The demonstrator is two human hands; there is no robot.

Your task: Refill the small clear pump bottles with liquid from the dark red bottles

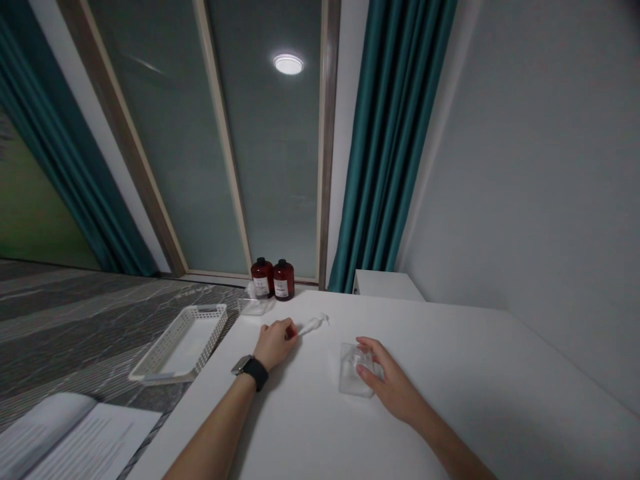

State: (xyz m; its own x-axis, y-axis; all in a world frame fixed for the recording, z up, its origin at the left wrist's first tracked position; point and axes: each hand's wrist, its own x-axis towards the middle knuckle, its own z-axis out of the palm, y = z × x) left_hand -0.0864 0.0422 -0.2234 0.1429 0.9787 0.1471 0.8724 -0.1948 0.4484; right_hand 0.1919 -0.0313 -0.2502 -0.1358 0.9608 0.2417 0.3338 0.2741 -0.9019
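My left hand (276,343), with a dark-strapped watch at its wrist, is closed in a pinch on one end of a thin white crumpled strip (315,324). The strip lies along the white table and frays at its far end; its material is hard to tell. To the right, my right hand (387,383) curls over the right side of a small clear square box (355,381), thumb and fingers around it. Something pale shows inside the box, blurred and partly covered by the fingers.
Two dark red bottles (283,280) with white labels stand at the table's far left corner, beside a clear tray (254,307) with something white by it. Left of the white table (310,427) are a white perforated basket (145,373) and an open book (100,437). A white cabinet (387,283) stands behind.
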